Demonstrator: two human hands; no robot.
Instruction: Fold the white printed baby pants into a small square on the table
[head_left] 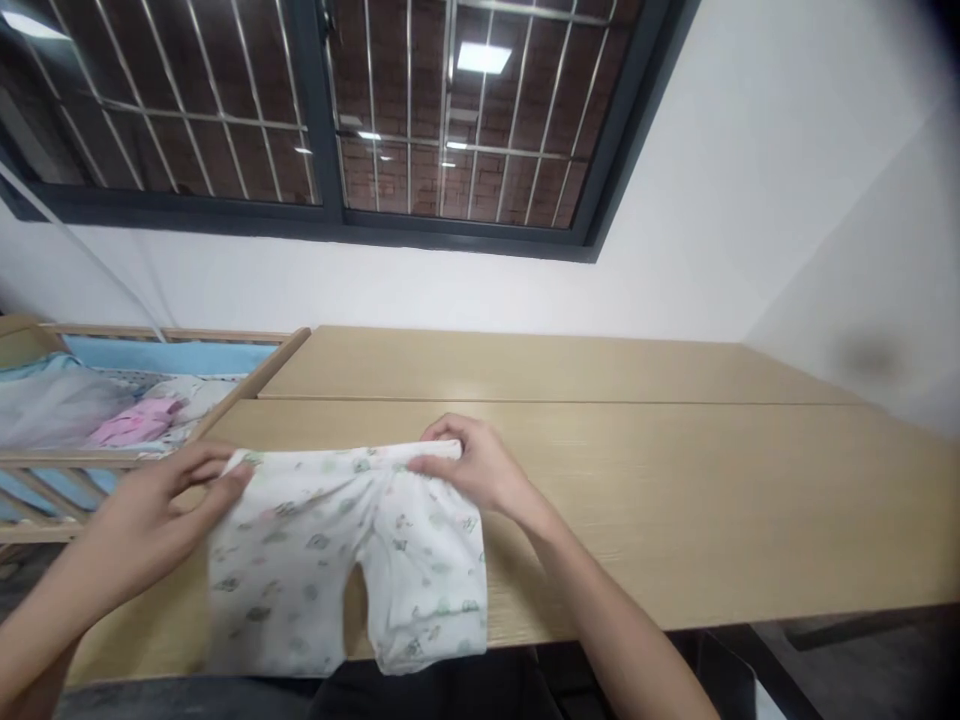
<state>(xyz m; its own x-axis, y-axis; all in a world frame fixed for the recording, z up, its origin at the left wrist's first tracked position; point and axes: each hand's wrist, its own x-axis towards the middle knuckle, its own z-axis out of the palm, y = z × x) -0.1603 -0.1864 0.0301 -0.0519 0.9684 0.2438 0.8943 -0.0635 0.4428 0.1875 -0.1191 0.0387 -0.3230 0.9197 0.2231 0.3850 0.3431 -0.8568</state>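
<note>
A small pair of white baby pants (315,545) with a faint green and grey print is stretched out by its waistband over the front of the wooden table. My left hand (169,510) pinches the left end of the waistband between thumb and fingers. At the right end, my right hand (469,465) grips the waistband, thumb in front and fingers behind. Both legs hang toward me, with a gap between them, and their hems reach about the table's front edge.
The light wooden table (675,480) extends right to a white wall (847,250). On the left stands a wooden crib (255,370) with blue lining, holding a pink cloth (139,420) and white bedding. A barred, dark-framed window (450,235) is above the table.
</note>
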